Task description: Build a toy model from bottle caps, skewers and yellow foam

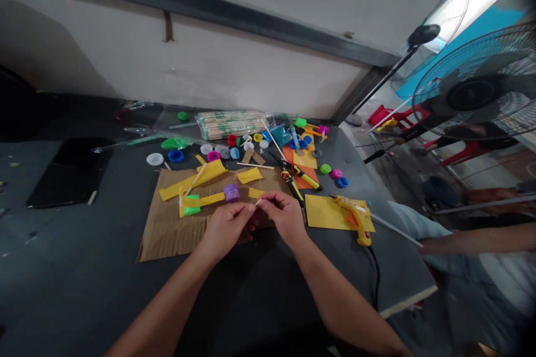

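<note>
Just above the front edge of a piece of corrugated cardboard (157, 240), my left hand (224, 228) and my right hand (288, 220) meet, fingers pinched. A short pale wooden stick (258, 202) shows between the fingertips, and both hands seem to grip it; most of it is hidden. On the cardboard left of my hands lies a yellow paper strip (209, 199) with a green bottle cap (192, 205) at one end and a purple cap (231, 192) at the other. Folded yellow paper (250, 175) and a thin stick (255, 165) lie behind my hands.
To the right, a yellow glue gun (358, 215) lies on yellow paper (320, 213), its cord trailing off. Pliers (293, 178), loose caps (176, 155) and bagged sticks (234, 124) sit farther back. A phone (69, 173) lies left. A person's arm (481, 237) is beyond the table's right edge.
</note>
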Motion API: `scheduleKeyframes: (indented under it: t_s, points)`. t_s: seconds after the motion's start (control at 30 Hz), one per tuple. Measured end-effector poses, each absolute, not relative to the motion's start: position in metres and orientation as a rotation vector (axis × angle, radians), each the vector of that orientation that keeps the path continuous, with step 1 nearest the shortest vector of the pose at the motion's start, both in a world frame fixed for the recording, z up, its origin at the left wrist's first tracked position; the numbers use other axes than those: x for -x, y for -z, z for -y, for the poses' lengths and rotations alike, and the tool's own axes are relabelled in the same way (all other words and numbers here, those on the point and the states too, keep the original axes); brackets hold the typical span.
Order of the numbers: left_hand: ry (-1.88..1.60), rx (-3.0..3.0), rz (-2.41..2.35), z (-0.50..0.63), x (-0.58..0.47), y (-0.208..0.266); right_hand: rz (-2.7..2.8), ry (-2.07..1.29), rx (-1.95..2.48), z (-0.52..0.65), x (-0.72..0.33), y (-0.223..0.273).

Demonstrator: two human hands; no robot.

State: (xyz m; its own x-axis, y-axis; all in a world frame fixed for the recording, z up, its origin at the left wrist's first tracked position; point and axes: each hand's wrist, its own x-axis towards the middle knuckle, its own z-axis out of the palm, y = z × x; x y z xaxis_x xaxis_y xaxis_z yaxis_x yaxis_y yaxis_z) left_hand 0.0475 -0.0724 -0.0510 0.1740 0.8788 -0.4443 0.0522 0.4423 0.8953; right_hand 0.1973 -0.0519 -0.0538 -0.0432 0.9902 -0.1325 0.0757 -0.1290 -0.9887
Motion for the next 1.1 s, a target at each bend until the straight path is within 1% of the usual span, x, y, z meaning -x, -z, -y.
scheduleKeyframes:
  t_s: [0.17,0.4,0.5,1.1]
  points:
    - [-0.720,-1.055,-1.262,0.072,-0.047,0.052,1.195,-1.308,1.332,0.051,-0.196,0.057]
    - [-0.737,-1.003,-1.249,0.072,-0.047,0.050,0.964,-1.568,1.182,0.051,-0.193,0.062]
    - [-0.735,-1.009,-1.247,0.072,-0.047,0.049,0.938,-1.624,1.149,0.051,-0.192,0.062]
    - [-0.758,-1.605,-1.404,0.074,-0.046,0.064,1.197,-1.450,1.313,0.050,-0.194,0.064]
